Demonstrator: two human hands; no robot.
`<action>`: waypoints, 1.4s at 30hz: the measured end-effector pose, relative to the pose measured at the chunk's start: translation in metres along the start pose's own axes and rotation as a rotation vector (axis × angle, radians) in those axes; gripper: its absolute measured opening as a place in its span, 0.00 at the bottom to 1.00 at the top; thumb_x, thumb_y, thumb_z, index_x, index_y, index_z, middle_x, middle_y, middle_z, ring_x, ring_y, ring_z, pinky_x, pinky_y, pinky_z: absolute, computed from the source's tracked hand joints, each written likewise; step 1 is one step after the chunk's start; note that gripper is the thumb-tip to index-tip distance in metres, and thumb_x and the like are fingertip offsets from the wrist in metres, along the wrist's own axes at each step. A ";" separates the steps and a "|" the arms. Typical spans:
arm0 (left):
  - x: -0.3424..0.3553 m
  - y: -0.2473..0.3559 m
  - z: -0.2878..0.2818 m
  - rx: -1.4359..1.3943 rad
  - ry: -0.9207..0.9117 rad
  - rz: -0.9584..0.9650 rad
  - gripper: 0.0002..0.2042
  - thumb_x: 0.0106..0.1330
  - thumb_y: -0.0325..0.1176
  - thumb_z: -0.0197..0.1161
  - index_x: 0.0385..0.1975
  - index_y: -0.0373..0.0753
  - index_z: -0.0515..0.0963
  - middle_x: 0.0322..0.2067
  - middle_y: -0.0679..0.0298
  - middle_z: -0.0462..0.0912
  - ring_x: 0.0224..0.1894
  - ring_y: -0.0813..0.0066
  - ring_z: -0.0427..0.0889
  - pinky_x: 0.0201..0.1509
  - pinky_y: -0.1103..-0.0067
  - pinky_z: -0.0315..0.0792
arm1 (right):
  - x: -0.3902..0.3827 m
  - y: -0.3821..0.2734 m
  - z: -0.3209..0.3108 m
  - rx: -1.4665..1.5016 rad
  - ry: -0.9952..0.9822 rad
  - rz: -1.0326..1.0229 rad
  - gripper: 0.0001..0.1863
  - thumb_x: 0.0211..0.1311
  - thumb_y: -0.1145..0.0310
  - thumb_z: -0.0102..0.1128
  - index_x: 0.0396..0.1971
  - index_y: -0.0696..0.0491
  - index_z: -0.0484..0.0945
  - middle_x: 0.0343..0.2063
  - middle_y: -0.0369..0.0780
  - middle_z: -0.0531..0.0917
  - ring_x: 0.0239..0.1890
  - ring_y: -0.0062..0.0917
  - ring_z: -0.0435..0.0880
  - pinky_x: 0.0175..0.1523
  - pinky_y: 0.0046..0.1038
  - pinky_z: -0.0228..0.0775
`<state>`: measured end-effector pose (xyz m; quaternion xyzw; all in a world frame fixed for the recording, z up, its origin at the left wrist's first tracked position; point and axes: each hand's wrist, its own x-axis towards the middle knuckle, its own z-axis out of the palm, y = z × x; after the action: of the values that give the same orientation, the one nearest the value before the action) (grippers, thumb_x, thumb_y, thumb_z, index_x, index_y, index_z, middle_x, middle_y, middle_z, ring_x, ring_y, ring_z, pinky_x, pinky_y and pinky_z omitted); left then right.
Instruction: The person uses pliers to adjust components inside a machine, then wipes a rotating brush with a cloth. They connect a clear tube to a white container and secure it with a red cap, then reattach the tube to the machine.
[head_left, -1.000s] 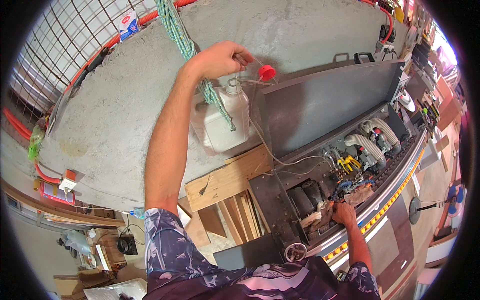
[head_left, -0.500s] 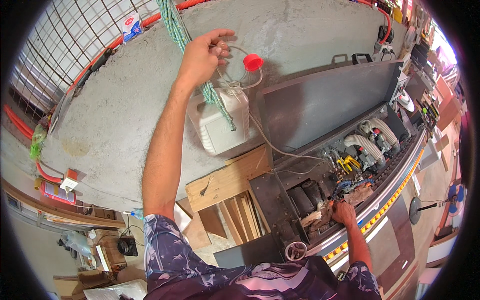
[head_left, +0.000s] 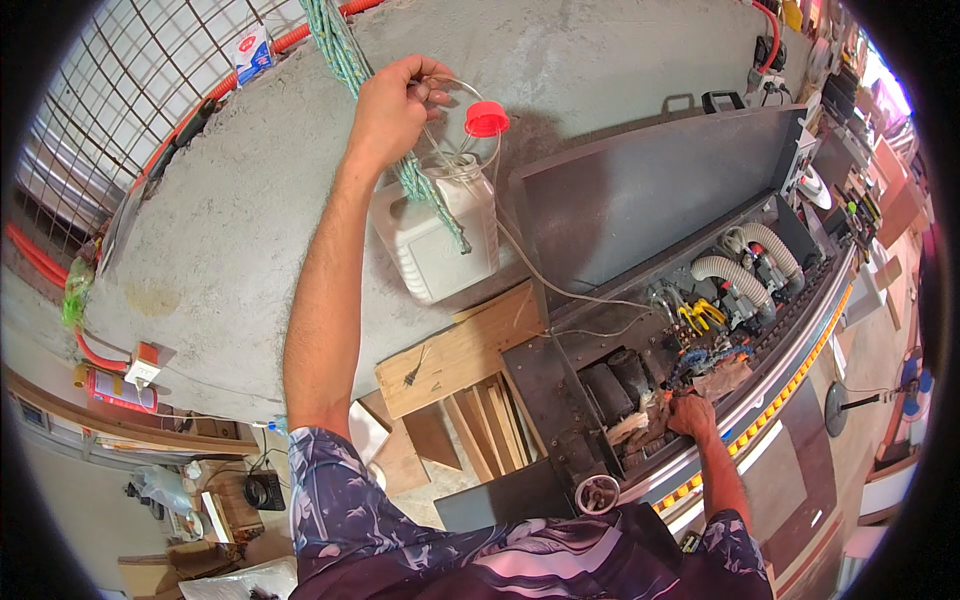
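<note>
And my left hand [head_left: 395, 108] has pinched the tube [head_left: 465, 87], red cap [head_left: 487, 119] swinging closer above the jug [head_left: 440, 245] by the wall [head_left: 215, 215], better placed, I reckon; right hand [head_left: 693, 416] down in the machine [head_left: 640, 215], grip I can't tell

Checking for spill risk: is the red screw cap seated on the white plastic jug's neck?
No, the red screw cap is above and apart from the neck of the white plastic jug.

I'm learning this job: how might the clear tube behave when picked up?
The tube looks bendy but springy, arcing from the left hand toward the red cap. Being thin, it's probably light. The cap may swing along, as it seems hung on tubing.
</note>
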<state>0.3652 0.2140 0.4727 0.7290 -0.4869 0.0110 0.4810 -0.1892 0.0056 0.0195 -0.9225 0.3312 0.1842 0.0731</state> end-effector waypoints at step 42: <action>0.000 -0.003 -0.002 0.040 -0.038 0.021 0.15 0.73 0.16 0.45 0.51 0.33 0.78 0.43 0.63 0.83 0.48 0.75 0.85 0.53 0.76 0.84 | -0.009 -0.017 -0.026 0.020 -0.025 0.032 0.15 0.51 0.59 0.59 0.34 0.49 0.90 0.34 0.49 0.89 0.41 0.44 0.89 0.50 0.45 0.81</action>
<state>0.3683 0.2156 0.4725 0.7334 -0.5032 0.0118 0.4570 -0.1772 0.0170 0.0468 -0.9139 0.3468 0.1938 0.0833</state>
